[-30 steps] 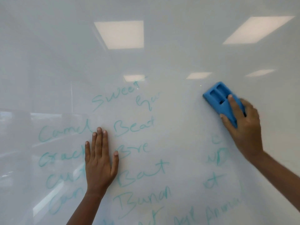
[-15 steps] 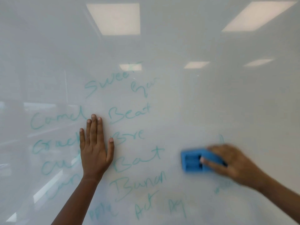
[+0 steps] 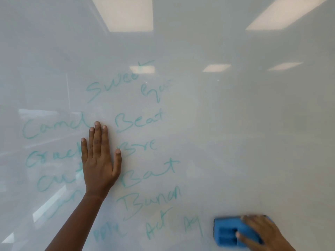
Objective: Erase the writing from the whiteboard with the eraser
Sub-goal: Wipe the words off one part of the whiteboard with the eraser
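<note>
Low on the whiteboard (image 3: 235, 124), at its lower right, the right hand (image 3: 262, 234) grasps the blue eraser (image 3: 226, 232) against the surface, just right of the teal writing (image 3: 137, 122). Further left, the left hand (image 3: 98, 160) lies flat and open-palmed on the board among the words, holding nothing.

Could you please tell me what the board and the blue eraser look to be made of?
Board: likely glass or gloss-coated panel; smooth and shiny, mirroring ceiling lights. Eraser: seemingly moulded blue plastic or dense foam, matte, with recessed grooves; blur leaves it uncertain.
</note>
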A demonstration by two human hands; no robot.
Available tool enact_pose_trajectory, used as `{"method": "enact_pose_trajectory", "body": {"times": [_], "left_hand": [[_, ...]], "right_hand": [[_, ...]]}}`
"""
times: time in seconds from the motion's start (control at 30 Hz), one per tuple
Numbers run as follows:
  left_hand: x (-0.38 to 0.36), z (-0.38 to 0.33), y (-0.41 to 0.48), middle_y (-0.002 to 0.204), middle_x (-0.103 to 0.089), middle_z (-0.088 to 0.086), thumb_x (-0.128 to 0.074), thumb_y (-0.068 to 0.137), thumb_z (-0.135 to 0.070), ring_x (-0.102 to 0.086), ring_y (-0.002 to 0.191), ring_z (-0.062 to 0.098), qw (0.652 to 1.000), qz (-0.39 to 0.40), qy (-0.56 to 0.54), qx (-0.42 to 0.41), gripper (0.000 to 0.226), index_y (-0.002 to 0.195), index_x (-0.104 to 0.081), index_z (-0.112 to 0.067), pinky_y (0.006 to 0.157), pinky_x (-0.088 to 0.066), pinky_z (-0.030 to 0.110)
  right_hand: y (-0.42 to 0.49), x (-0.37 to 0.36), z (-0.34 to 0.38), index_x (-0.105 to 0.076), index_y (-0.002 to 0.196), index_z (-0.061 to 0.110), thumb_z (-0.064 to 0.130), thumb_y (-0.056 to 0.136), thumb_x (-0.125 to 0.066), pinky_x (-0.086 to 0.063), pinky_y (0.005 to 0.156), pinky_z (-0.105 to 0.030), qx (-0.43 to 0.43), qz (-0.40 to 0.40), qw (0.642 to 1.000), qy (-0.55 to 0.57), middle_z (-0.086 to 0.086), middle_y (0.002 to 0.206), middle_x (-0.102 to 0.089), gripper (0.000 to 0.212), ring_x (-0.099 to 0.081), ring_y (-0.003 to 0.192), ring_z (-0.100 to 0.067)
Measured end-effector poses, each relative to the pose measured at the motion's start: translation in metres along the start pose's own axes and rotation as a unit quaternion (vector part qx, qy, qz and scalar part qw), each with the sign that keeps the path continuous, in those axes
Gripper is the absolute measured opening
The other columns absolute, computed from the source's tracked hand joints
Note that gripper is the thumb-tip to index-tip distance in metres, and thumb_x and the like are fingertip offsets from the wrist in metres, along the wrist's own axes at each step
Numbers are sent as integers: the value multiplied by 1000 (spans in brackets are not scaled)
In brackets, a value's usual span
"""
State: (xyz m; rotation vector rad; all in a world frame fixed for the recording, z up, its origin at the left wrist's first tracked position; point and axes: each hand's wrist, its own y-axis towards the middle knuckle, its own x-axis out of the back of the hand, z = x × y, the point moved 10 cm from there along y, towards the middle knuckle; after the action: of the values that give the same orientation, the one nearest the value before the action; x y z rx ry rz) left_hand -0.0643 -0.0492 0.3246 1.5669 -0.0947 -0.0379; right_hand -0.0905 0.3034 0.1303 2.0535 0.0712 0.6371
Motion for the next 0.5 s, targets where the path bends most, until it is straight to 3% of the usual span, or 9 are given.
{"method": "enact_pose_trajectory", "body": {"times": [0.07,0.13,0.2,0.37,0.43,0.5], "left_hand": [[0,-1,-1,149,-22,19,-26,93,-30,-4,143,14,1000,1,0,-3,60,142,-22,3,116,-4,38],[0,-2,-1,149,-22,19,-26,93,-31,-6,142,17,1000,3,0,-4,60,143,-21,2,116,-3,37],[1,-1,0,149,-22,20,-25,94,-32,-9,142,20,1000,2,1,-2,60,143,-21,3,116,-3,37],[1,-1,0,149,-23,23,-26,94,-31,-13,139,28,1000,-1,0,-4,60,142,-22,4,116,-1,35],[1,-1,0,149,-23,23,-25,94,-31,-13,139,29,1000,1,1,-3,60,142,-22,4,116,0,34],[1,-1,0,149,-22,22,-25,94,-31,-13,140,28,1000,3,0,-1,61,143,-22,4,116,1,34]], "right_hand": [[-29,-16,13,-19,148,35,34,105,-21,-13,113,-31,127,40,990,-56,6,151,-26,43,-18,141,-16],[-30,-11,6,-23,147,28,19,106,-22,-17,110,-41,204,45,973,-101,-9,146,-32,42,-33,132,-27],[3,9,-16,-31,141,25,11,104,-24,-24,105,-43,195,21,977,-84,-14,131,-43,40,-46,115,-29],[83,80,-110,-30,140,28,31,100,-42,-41,87,-47,-34,-108,993,-20,-20,122,-42,42,-47,102,-36],[83,95,-140,-29,144,25,32,93,-51,-41,90,-47,-168,-172,971,-5,-21,123,-39,56,-44,106,-37],[59,93,-149,-32,141,15,35,95,-46,-36,97,-45,-308,-234,921,41,-22,124,-37,52,-39,112,-37]]}}
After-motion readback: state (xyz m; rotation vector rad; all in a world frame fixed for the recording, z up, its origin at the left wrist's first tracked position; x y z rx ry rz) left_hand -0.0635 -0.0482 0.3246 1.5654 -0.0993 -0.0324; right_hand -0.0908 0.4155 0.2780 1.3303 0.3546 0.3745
